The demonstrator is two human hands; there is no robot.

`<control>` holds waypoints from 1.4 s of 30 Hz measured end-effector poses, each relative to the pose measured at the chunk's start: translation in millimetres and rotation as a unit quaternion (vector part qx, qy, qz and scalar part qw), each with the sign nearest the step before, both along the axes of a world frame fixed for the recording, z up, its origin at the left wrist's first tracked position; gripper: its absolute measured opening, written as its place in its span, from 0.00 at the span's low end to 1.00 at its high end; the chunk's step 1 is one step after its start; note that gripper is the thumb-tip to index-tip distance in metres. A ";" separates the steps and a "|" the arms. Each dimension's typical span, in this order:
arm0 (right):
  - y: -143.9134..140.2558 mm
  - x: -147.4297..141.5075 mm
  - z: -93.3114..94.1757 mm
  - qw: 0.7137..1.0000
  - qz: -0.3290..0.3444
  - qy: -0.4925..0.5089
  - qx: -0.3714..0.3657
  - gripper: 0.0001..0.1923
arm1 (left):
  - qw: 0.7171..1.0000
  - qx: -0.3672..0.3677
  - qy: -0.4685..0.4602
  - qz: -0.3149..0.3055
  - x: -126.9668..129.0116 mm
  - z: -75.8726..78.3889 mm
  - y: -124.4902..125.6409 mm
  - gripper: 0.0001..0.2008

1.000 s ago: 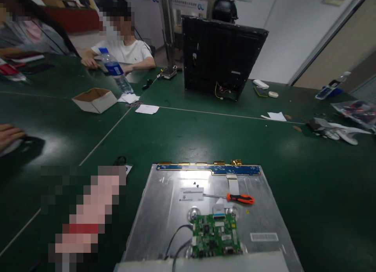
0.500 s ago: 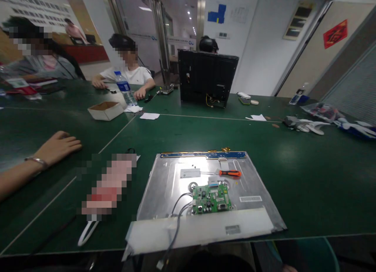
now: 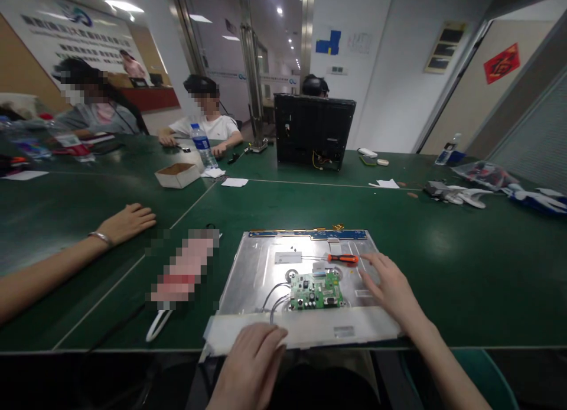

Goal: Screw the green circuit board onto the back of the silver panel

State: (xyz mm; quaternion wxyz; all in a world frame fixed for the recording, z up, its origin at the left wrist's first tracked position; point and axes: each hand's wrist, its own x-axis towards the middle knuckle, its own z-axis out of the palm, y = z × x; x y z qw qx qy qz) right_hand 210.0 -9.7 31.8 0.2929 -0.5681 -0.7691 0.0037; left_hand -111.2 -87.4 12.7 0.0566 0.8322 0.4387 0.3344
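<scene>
White sticker (image 3: 287, 257) on metal panel back (image 3: 257, 274): print too small to read. Second label (image 3: 344, 331) on pale front strip: illegible. Red wall hanging (image 3: 501, 62) with dark character, not readable. Wall banner (image 3: 66, 35), upper left: rows of blurred lettering, blue logo, undecipherable.

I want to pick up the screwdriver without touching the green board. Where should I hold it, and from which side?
Grip the screwdriver by its orange handle, coming from the right and above, where the right hand already rests on the panel. The handle is the thick end and lies flat, pointing right; the thin shaft points left. The green board sits just in front of it, so avoid approaching from the near side.
</scene>
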 end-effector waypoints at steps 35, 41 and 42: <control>30.9 -18.0 -11.1 0.980 0.036 0.185 -0.064 0.12 | 0.976 -0.196 -0.086 -0.019 23.8 7.5 58.3 0.07; 33.1 -50.7 8.5 0.956 0.110 0.267 -0.056 0.14 | 0.971 -0.216 -0.098 0.003 23.7 6.4 61.4 0.08; 35.6 -57.6 11.0 0.947 0.108 0.297 -0.058 0.15 | 0.970 -0.220 -0.099 0.005 23.7 5.1 61.8 0.08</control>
